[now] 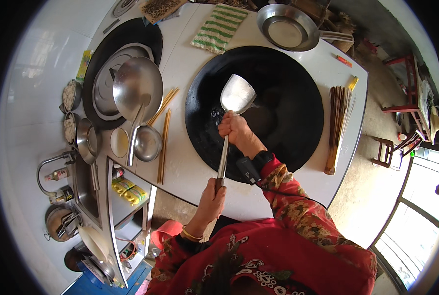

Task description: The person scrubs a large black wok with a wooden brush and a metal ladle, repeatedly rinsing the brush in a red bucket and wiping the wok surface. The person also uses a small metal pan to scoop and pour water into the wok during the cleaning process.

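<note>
A metal wok spatula [225,158] is held in both hands over a large black wok [297,118] set into the white stove top. My left hand [209,201] grips the dark end of its handle, near the stove's front edge. Higher up, my right hand [238,131] is closed around the shaft just below the broad, shiny blade [238,92]. The blade is above the wok's middle-left area; whether it touches the wok is unclear. Small wet spots glint on the wok wall left of my right hand, and a small damp patch shows at the bottom.
A metal ladle [138,84] lies over a second, lidded wok on the left. Chopsticks [164,147] and a metal bowl [148,143] sit between. Right of the wok lies a bamboo brush [337,129]. Behind are a striped cloth [220,28] and a metal pan [286,31].
</note>
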### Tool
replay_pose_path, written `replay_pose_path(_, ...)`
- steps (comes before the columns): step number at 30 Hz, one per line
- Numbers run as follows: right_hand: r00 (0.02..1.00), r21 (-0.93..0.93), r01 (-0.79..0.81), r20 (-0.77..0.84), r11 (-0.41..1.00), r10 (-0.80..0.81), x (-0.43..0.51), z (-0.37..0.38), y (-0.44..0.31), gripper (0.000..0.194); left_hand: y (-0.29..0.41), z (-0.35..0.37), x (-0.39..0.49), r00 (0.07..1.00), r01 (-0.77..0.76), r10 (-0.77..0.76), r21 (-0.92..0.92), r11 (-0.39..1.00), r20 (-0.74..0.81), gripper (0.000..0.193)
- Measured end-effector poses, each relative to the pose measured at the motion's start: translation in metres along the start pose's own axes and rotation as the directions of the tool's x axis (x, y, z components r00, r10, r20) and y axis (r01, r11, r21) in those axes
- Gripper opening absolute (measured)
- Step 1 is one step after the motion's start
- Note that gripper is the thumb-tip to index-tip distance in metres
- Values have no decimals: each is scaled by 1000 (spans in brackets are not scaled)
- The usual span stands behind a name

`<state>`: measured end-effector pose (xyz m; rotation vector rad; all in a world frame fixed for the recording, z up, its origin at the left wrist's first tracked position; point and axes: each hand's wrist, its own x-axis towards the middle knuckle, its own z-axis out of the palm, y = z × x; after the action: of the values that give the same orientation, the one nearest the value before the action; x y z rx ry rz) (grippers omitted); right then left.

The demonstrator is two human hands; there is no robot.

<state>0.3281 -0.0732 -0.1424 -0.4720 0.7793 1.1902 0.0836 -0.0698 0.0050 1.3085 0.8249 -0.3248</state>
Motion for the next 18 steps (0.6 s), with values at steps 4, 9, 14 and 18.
replay_pose_path(4, 995, 6, 73, 64, 997, -73, -27, -2, 23, 41, 12, -4, -4, 997, 67, -65, -40, 997, 37, 22)
replay_pose_path(9, 999, -915, 35, 46, 403, 19, -76, -12, 28, 36, 20, -11, 2, 994, 106, -109, -114, 988, -20, 19)
replay_pose_path(14, 513, -794, 16, 528, -607, -677, -193, -53, -74, 25, 16, -29, -16, 987, 161, -160, -120, 980, 17, 18)
replay_pose_path(18, 309, -737, -492, 351, -464, -884, -272, -121, -131, 69, 12, -39, -31, 970, 237, -226, -155, 959, 86, 18)
